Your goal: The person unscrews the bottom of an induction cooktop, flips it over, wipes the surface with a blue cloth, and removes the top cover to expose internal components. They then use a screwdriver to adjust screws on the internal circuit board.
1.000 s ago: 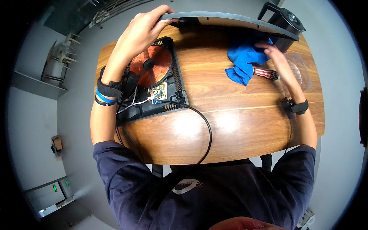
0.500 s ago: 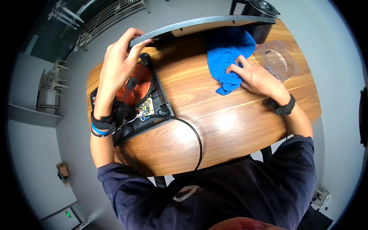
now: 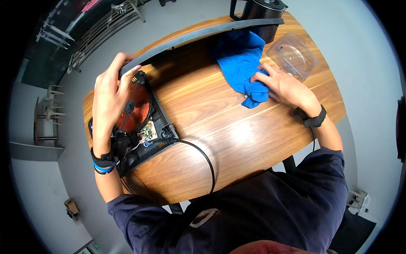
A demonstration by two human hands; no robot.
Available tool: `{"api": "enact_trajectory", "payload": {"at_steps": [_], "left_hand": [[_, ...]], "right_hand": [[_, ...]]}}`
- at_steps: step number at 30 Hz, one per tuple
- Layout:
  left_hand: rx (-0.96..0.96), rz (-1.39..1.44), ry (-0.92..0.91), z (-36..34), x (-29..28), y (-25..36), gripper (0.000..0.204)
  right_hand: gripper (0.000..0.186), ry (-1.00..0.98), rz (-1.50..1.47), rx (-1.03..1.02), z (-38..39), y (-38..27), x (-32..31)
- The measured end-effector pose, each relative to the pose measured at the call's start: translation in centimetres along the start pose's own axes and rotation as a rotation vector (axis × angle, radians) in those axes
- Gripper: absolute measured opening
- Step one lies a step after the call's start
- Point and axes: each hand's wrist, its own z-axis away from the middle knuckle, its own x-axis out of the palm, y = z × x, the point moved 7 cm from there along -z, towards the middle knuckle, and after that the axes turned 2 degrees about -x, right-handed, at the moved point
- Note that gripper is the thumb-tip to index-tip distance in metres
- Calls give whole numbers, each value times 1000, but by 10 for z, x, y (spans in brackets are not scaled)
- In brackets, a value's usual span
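Note:
My left hand [image 3: 109, 91] grips the left end of a flat dark panel [image 3: 203, 30], which stands raised on edge across the far side of the table. Just below it lies an opened induction cooker base [image 3: 163, 112] with a round copper coil [image 3: 137, 108] and a small circuit board showing. On the right, my right hand [image 3: 285, 86] has its fingers closed on a bunched part of a blue cloth [image 3: 241, 61]. The cloth's far part lies against the panel, and some of it is hidden there.
A clear plastic box [image 3: 298, 55] with small bits inside sits beyond my right hand. Behind the panel's right end stands a black kettle [image 3: 264, 31]. A black power cord [image 3: 207, 156] curves from the cooker base over the wooden table's [image 3: 190, 122] near edge.
The whole view has shifted. My left hand and the panel's left end have come lower and nearer the cooker base, and less of the panel's face shows. The right hand stays on the cloth.

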Motion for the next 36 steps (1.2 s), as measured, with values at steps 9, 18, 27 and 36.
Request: {"api": "enact_trajectory", "payload": {"at_steps": [9,18,27,36], "left_hand": [[3,10,-46,9,2,13,16],[48,26,-39,16,-2,21,19],[48,60,-93,24,-1,33,21],[91,92,-50,27,-11,46,15]], "right_hand": [[57,-49,13,156,27,41,-5],[57,-126,247,396,64,98,-20],[82,475,-217,248,33,102,-72],[35,494,-621,175,17,139,-49]]}}
